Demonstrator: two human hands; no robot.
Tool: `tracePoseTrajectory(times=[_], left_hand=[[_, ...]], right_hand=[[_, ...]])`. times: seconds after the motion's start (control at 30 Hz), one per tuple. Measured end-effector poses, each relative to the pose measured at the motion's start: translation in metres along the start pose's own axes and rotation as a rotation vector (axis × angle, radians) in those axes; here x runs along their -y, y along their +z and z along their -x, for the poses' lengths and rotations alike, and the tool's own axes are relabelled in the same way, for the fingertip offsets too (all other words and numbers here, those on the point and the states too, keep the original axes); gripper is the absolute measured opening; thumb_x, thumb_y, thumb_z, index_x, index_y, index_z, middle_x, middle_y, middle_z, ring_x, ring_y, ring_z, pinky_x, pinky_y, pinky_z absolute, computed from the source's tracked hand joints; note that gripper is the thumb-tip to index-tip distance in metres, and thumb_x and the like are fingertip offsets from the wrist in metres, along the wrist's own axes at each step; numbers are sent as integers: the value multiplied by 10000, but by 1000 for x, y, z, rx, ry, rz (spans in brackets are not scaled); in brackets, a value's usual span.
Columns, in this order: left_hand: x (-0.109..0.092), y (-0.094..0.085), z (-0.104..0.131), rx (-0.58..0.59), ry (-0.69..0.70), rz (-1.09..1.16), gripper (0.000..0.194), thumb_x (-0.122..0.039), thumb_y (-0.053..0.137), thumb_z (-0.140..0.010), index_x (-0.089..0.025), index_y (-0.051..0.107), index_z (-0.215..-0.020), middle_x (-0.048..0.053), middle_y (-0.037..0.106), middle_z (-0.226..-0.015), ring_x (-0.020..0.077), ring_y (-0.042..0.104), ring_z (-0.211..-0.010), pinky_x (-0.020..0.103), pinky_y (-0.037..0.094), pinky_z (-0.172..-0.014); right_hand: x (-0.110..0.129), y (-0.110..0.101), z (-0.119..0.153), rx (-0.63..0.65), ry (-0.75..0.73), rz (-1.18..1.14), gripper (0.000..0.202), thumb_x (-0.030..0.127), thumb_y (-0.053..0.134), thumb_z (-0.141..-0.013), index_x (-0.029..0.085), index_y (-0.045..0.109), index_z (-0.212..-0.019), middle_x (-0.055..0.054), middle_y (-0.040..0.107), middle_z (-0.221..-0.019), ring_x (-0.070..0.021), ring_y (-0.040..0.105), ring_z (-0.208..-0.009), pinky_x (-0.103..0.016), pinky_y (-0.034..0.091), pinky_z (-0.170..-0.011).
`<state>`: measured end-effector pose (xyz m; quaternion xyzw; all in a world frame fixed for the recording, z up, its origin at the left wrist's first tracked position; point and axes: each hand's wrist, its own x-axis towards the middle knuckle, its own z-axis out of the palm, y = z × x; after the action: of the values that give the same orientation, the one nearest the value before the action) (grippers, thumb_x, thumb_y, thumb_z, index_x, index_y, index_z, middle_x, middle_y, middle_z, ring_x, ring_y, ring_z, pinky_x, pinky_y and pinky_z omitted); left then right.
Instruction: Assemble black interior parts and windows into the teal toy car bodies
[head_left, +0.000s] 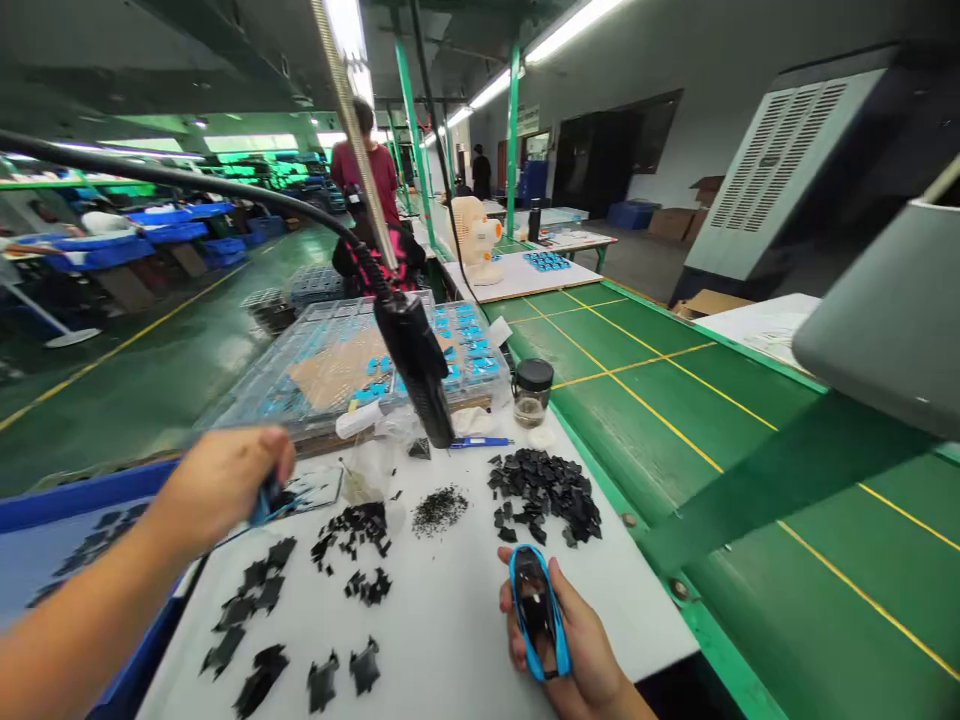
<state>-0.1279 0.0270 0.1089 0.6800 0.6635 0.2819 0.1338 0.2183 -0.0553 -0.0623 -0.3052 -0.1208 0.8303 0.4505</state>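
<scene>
My right hand point(566, 640) is wrapped round a blue-rimmed shell with a dark glossy middle point(538, 615), held low over the white work surface point(450, 640). At the left, my left hand point(225, 480) is smeared by motion, its fingers closed round a small blue and dark piece point(264, 498) near a flat tray point(319, 488). Black flat parts point(544, 490) are heaped beyond my right hand. Smaller black pieces point(352, 535) and tiny black bits point(440, 511) lie between the hands. Larger black plates point(322, 682) are spread at the near left.
A black electric screwdriver point(412, 365) hangs over the far edge. Behind it are clear trays with blue parts point(469, 345), a blue pen point(480, 442) and a black-lidded jar point(532, 392). A blue bin point(45, 510) is at left, a green conveyor point(675, 410) at right. People point(375, 170) are beyond.
</scene>
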Motion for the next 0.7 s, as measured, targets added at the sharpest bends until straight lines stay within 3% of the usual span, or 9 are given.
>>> tracePoseTrajectory(times=[0.07,0.13,0.23,0.33,0.4,0.47,0.53,0.6,0.7], left_hand=[[-20,42,38,206,15,71,796,-839,180,-837,-202,488,-473,16,526,-476,146,469,-493,268,373,-536],[-43,95,61,320,61,67,724,-731,178,-894,-206,450,-477,34,539,-494,164,506,-519,282,371,-544],[-70,170,73,437,88,-1,588,-607,352,-913,-212,425,-483,31,521,-497,166,492,-503,303,315,-546],[-81,214,69,461,91,-72,526,-583,492,-882,-223,449,-501,54,545,-547,203,520,-564,334,309,-593],[-82,223,65,457,103,-101,509,-581,480,-908,-226,494,-544,72,590,-620,225,560,-635,345,334,-626],[-79,220,61,460,124,-118,515,-568,429,-947,-225,526,-576,79,620,-676,233,588,-695,351,369,-657],[-72,208,59,456,147,-124,497,-512,365,-987,-221,593,-656,82,662,-763,236,620,-784,354,417,-720],[-61,192,61,420,150,-129,435,-432,326,-1010,-213,669,-855,89,700,-929,239,638,-933,357,451,-815],[-42,174,77,359,116,-154,329,-392,446,-972,-187,646,-1135,102,693,-1072,252,636,-1019,369,483,-866]], right_hand=[[2,-1,0,18,-29,-14,529,573,503,-963,153,620,-1262,-62,682,-838,-140,589,-520,-262,424,-518],[4,-1,2,35,-56,-31,511,555,496,-970,147,629,-1247,-60,683,-839,-135,581,-521,-259,429,-525],[9,0,7,11,-78,-46,482,511,475,-987,137,637,-1244,-58,684,-846,-139,593,-548,-260,449,-545],[13,-2,13,-9,-110,-32,467,493,419,-1007,148,647,-1223,-58,683,-833,-148,594,-552,-266,456,-544],[14,-4,16,-11,-116,-27,458,492,409,-1009,162,651,-1213,-55,682,-836,-151,598,-561,-270,463,-549],[14,-6,18,-8,-113,-19,458,492,396,-1011,167,652,-1205,-58,685,-840,-154,597,-561,-277,469,-549],[14,-7,17,-11,-111,-15,461,489,373,-1018,168,649,-1200,-59,688,-839,-156,597,-558,-281,471,-548],[13,-7,15,-19,-117,-10,464,488,364,-1022,164,641,-1207,-59,690,-839,-157,597,-555,-283,470,-545],[12,-7,12,-25,-126,2,469,498,388,-1016,158,627,-1232,-60,695,-847,-159,598,-557,-284,470,-540]])
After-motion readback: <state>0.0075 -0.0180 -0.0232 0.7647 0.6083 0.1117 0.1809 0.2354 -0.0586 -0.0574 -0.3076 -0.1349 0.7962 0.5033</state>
